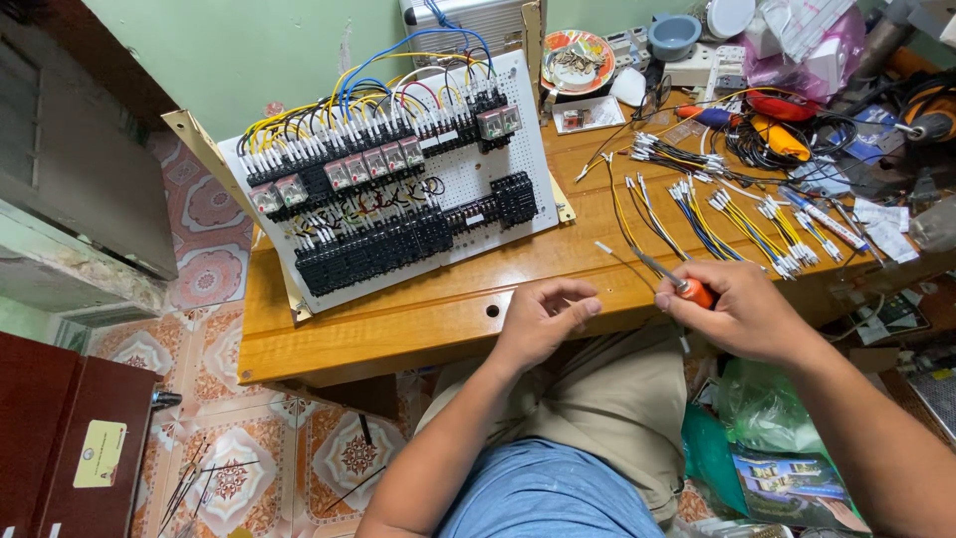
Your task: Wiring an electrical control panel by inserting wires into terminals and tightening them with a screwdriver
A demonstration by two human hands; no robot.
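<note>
A screwdriver (682, 284) with an orange handle sits at centre right of the frame, its metal shaft angled up and left over the wooden table (438, 314). The right hand (742, 314) is clamped around that handle. Just left of it, the left hand (543, 319) hovers over the table edge with thumb and forefinger pinched together, seemingly on a thin wire end, though it is too small to be sure.

Above the right hand, in the upper right, bundles of yellow, blue and white wires (737, 214) with fitted end sleeves lie fanned on the table, not yet connected to anything. At upper left centre a white perforated panel (468, 179) leans upright, carrying rows of black terminal blocks and clear relays; its upper rows are already wired with yellow, blue and red leads, while the lower right blocks look bare. So the wiring seems partly done, with many prepared leads left to fit
</note>
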